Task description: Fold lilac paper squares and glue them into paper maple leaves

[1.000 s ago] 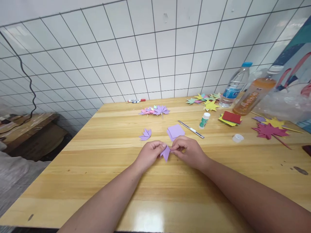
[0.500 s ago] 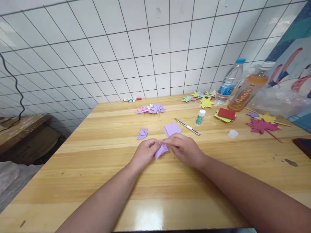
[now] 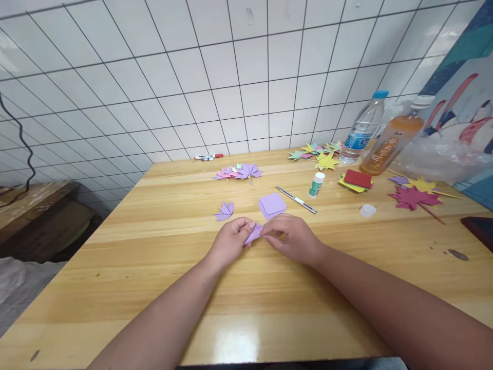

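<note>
A small folded piece of purple paper [image 3: 253, 234] is held between my two hands just above the table. My left hand [image 3: 231, 237] is closed, pinching its left part between thumb and fingers. With thumb and index finger, my right hand [image 3: 289, 237] pinches the paper's right end. Just beyond my hands lies a stack of purple square paper [image 3: 272, 204]. A folded purple leaf piece [image 3: 224, 211] rests to the left of that stack.
A utility knife [image 3: 296, 200], a glue stick [image 3: 316, 185] and its cap [image 3: 367, 210] lie right of the stack. Paper leaves [image 3: 248, 172], markers [image 3: 208, 156], coloured squares [image 3: 357, 179], a water bottle [image 3: 364, 128] and an orange drink bottle [image 3: 393, 141] stand or lie farther back.
The purple paper has been turned and now looks narrower, its lower point no longer hanging down. My right hand's fingers have shifted slightly down to the paper's right end.
</note>
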Demonstrator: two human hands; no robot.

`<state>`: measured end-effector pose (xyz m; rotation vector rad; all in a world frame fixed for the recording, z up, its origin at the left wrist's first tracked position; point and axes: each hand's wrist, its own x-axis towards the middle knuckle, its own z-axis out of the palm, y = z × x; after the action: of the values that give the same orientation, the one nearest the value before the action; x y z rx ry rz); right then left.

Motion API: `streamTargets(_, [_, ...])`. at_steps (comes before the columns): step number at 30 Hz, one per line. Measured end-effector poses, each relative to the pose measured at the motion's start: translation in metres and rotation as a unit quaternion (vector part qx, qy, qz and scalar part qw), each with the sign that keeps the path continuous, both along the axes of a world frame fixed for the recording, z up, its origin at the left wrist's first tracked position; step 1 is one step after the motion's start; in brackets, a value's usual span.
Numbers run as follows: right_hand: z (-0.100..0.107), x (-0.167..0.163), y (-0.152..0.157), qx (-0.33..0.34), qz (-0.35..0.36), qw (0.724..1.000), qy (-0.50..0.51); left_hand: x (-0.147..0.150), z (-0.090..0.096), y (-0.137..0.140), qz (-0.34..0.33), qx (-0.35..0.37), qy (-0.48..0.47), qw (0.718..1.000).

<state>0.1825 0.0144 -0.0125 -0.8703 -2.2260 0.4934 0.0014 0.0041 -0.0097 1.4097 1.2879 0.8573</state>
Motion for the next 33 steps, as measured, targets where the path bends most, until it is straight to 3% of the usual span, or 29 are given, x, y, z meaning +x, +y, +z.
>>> streamTargets(7, [-0.003,-0.005,-0.002,-0.071,-0.025,0.996,0.042,0.0,-0.003,0.002,0.025,0.018,-0.002,1.0])
streamTargets(17, [0.003,-0.005,-0.002,-0.002,-0.069,0.998,-0.004,-0.001,-0.005,0.001,-0.016,0.0,-0.045,0.999])
streamTargets(22, [-0.005,-0.002,0.003,0.031,-0.025,0.999,-0.011,-0.001,-0.004,0.002,0.006,-0.014,-0.041,0.999])
streamTargets(29, [-0.005,-0.003,0.004,0.012,-0.036,0.999,0.022,-0.001,0.0,0.002,-0.007,0.005,-0.026,1.0])
streamTargets(33, [-0.002,-0.005,0.001,-0.039,-0.047,0.996,0.061,-0.001,0.001,0.002,-0.007,-0.001,-0.033,0.999])
